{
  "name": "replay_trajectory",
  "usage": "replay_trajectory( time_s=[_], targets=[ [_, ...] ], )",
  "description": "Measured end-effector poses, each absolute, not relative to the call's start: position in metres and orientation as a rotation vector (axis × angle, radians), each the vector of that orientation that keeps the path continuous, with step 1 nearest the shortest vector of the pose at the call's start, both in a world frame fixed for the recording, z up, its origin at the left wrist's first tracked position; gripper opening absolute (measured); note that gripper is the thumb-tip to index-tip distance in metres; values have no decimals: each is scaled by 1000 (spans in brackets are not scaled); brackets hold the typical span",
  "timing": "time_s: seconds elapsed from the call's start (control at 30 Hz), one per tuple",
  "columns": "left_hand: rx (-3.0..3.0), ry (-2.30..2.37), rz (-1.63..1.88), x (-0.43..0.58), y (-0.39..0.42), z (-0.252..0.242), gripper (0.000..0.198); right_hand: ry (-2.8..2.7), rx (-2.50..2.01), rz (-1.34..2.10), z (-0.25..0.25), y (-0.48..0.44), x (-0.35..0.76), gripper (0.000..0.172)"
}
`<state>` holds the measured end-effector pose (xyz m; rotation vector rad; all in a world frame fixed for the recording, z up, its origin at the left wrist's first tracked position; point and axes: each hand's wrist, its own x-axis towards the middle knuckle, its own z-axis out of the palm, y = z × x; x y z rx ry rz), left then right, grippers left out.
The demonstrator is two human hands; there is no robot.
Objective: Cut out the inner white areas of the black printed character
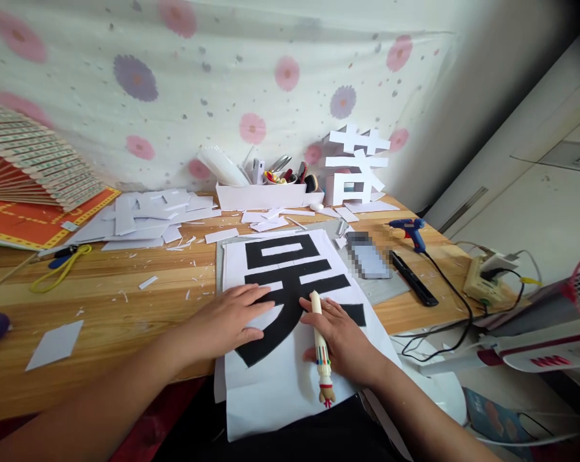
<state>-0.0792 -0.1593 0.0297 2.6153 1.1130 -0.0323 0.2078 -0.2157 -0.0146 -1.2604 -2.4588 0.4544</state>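
My left hand [239, 317] lies flat with fingers spread on a large black character cut-out [290, 289]. That black shape rests on white paper [261, 404], which hangs over the table's front edge towards my lap. In my right hand [345, 333] a thick cream multicolour pen [323, 346] is held between thumb and fingers, its tip pointing away from me and a small figure on its near end. The fingertips of this hand touch the paper and the right part of the black shape. Under the paper's far side a grey cutting mat [396, 292] shows.
Right of the paper are a pixelated phone [369, 256], a black-handled cutter [414, 279], a blue glue gun [410, 232] with its cord, and a power strip [487, 279]. White paper scraps [150, 215], a tool box [261, 196] and a white 3D character [355, 167] stand behind.
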Motion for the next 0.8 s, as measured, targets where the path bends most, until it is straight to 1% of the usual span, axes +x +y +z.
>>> replay_trajectory(
  time_s=[0.07, 0.13, 0.3, 0.43, 0.53, 0.7, 0.8],
  targets=[
    [2623, 1132, -72, -66, -137, 23, 66, -2461, -1257, 463, -15, -215, 207, 54],
    [2619, 1176, -155, -57, -113, 18, 75, -2459, -1257, 472, -15, -215, 207, 54],
    [2635, 1331, -133, -45, -64, 11, 78, -2453, -1267, 493, -16, -215, 208, 57],
    [2648, 1377, -97, -43, -49, 4, 80, -2446, -1272, 501, -17, -215, 208, 59],
    [2666, 1374, -66, -44, -49, 0, 76, -2440, -1283, 530, -17, -214, 208, 57],
    [2722, 1278, 6, -46, -53, -3, 58, -2430, -1308, 603, -15, -216, 209, 58],
    [2736, 1246, 47, -46, -53, -4, 54, -2432, -1309, 632, -3, -212, 211, 59]
  ],
)
